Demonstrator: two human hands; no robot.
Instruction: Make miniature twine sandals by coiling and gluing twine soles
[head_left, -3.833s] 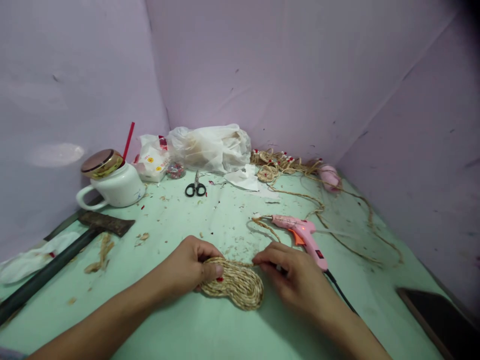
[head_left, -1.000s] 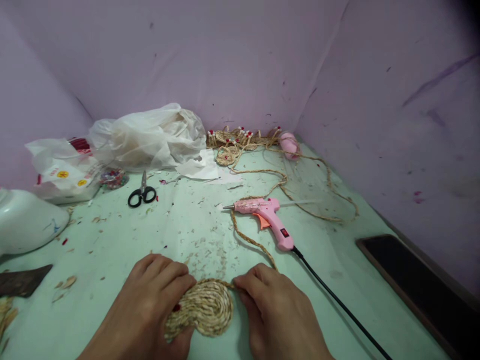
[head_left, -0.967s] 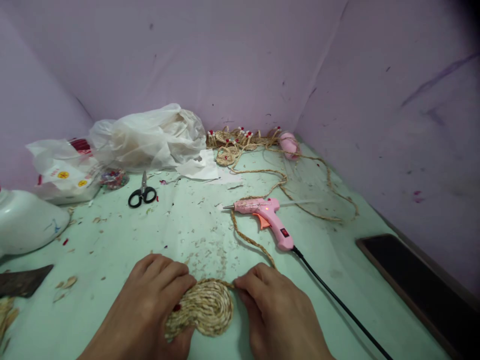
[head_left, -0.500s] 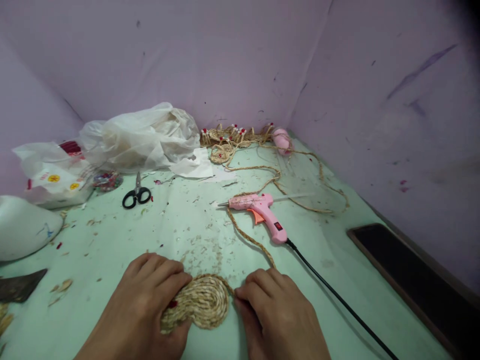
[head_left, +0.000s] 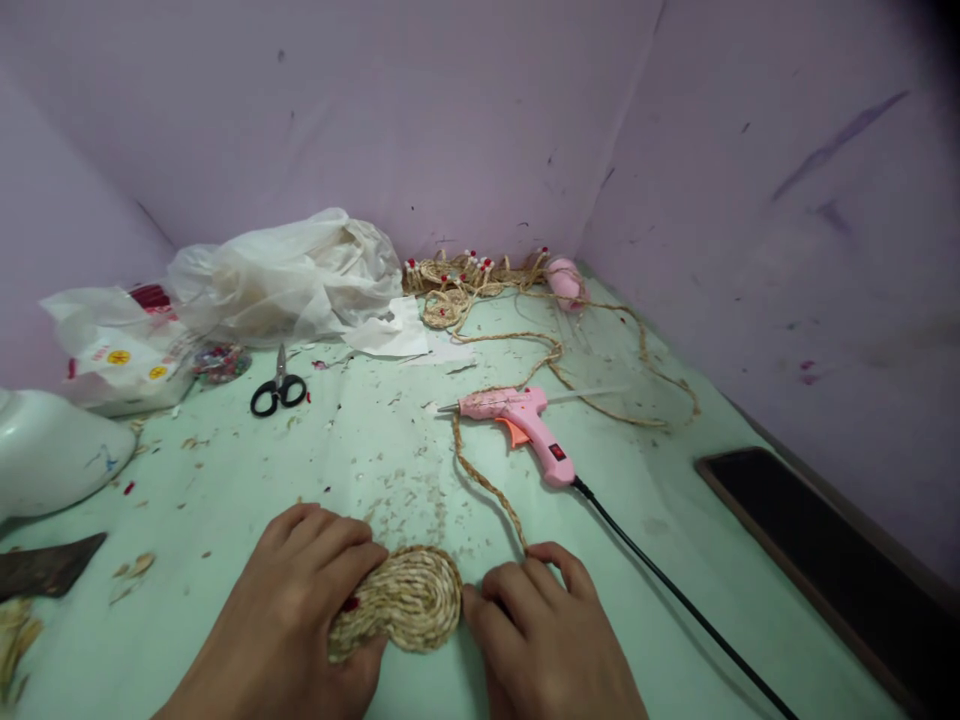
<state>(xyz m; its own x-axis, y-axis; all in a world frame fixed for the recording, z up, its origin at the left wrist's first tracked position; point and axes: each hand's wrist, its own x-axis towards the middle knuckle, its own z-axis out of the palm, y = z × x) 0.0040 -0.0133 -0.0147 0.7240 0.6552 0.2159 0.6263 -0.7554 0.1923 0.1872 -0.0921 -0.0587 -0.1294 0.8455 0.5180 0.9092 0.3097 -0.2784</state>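
A flat coil of braided straw cord (head_left: 416, 605), with a rounded right end and a small red spot near its left part, is held low over the table. My left hand (head_left: 300, 600) is closed on its left side, fingers above and thumb below. My right hand (head_left: 551, 635) pinches the loose braided cord (head_left: 487, 485) against the coil's right edge; the fingertips partly hide the contact. From there the cord runs up past the nozzle of a pink glue gun (head_left: 517, 415), which lies on its side with a clear glue stick in its back.
Black-handled scissors (head_left: 279, 392) lie at centre left. Behind are a white plastic bag (head_left: 292, 275), pinned straw braidwork (head_left: 450, 275) and a pink ball (head_left: 564, 280). A dark phone (head_left: 810, 560) and the gun's black cable (head_left: 660, 570) are on the right, a dark blade (head_left: 52, 568) on the left.
My right hand has shifted slightly, bringing the cord down round the coil's right end, where it now lies closer to the edge. The left hand keeps its hold.
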